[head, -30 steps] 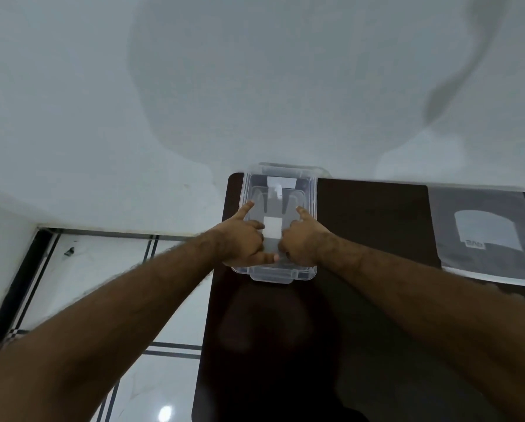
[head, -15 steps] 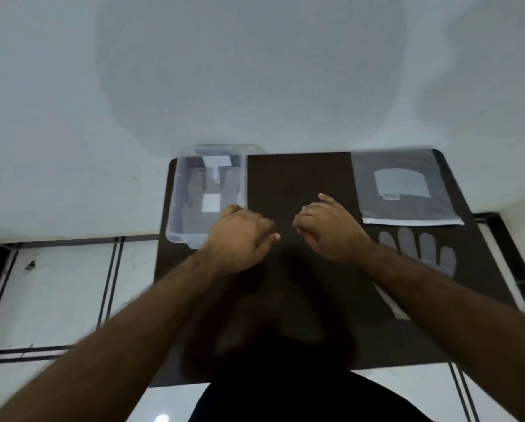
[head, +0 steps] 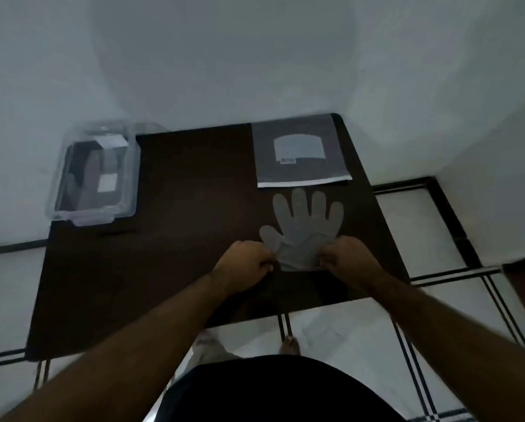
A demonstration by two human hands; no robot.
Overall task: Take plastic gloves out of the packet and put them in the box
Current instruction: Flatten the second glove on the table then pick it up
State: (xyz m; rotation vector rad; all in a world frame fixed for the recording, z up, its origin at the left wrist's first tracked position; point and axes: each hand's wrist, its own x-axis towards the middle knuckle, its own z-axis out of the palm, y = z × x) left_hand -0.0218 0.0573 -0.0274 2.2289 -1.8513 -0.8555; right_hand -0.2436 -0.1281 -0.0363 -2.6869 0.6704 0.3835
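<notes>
Moved since the earlier frame: both hands, previously apart from the loose glove and above bare tabletop, now sit at its cuff. Item, plastic glove (head: 303,229): translucent, flat on the dark table (head: 179,239), right of centre, fingers spread and pointing to the far side, cuff nearest the person. Left hand (head: 244,264): curled closed, pinching the cuff's left edge by the thumb of the glove. Right hand (head: 348,263): curled closed, pinching the cuff's right edge. Item, packet (head: 300,153): flat grey sleeve with a pale label, at the far right of the table, its near edge just beyond the glove's fingertips. Item, clear plastic box (head: 93,178): far left corner, overhanging the table's left edge, well apart from the hands; a glove (head: 87,175) lies inside with white paper slips on it. Surroundings: white tiled floor with dark lines, pale walls.
</notes>
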